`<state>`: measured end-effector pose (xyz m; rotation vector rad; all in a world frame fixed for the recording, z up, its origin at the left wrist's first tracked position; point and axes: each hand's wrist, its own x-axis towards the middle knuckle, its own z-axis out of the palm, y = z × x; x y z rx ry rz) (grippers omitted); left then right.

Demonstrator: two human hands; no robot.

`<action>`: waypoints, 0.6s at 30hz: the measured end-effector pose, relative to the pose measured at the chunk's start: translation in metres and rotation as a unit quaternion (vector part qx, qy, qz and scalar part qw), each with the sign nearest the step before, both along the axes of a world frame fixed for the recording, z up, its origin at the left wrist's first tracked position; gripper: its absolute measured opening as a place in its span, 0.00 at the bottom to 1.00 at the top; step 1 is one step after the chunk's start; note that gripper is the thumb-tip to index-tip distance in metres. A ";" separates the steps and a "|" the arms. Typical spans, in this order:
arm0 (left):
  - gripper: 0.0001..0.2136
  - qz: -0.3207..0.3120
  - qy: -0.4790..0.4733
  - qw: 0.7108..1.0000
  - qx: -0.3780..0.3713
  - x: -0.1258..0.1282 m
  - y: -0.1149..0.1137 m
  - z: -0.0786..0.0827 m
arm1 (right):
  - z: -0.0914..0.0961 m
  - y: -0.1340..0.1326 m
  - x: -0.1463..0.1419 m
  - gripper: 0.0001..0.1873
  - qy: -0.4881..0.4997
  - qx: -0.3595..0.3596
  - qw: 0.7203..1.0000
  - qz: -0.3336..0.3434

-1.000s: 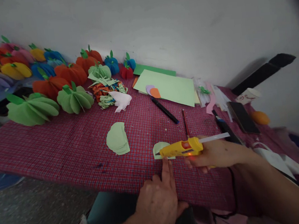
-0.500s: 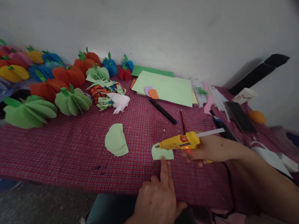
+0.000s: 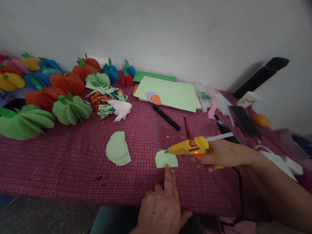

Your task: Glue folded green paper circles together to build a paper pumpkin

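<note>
My right hand [image 3: 219, 155] is wrapped round a yellow glue gun [image 3: 189, 146] with a white glue stick poking out of its back. The nozzle touches a small folded light-green paper piece [image 3: 165, 159] on the red checked tablecloth [image 3: 65, 161]. My left hand [image 3: 162, 210] lies at the near table edge, fingers mostly curled, with the index finger stretched out and pressing the near edge of that green piece. A stack of similar green half-round pieces [image 3: 117, 149] lies to the left.
Many paper pumpkins in green, orange, blue and yellow [image 3: 37, 93] line the back left along the wall. A heap of paper scraps [image 3: 105, 98], green sheets [image 3: 167, 93], a black marker [image 3: 165, 117], a pencil [image 3: 186, 123] and a phone [image 3: 243, 121] lie beyond.
The glue gun's nozzle has drawn back to the right across the green piece, uncovering more of it. My left index finger stays on its near edge. The view has drifted slightly.
</note>
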<state>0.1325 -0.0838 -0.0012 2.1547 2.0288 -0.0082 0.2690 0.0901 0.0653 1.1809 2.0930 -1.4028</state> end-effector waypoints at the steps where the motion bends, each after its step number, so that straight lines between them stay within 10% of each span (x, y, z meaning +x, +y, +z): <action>1: 0.40 -0.001 0.002 1.000 -0.001 0.000 0.000 0.000 | 0.000 0.000 0.000 0.18 -0.002 0.002 1.000 0.002; 18: 0.40 -0.007 -0.005 1.000 -0.007 0.000 0.000 -0.003 | 0.000 -0.004 -0.013 0.18 -0.018 0.049 0.997 0.052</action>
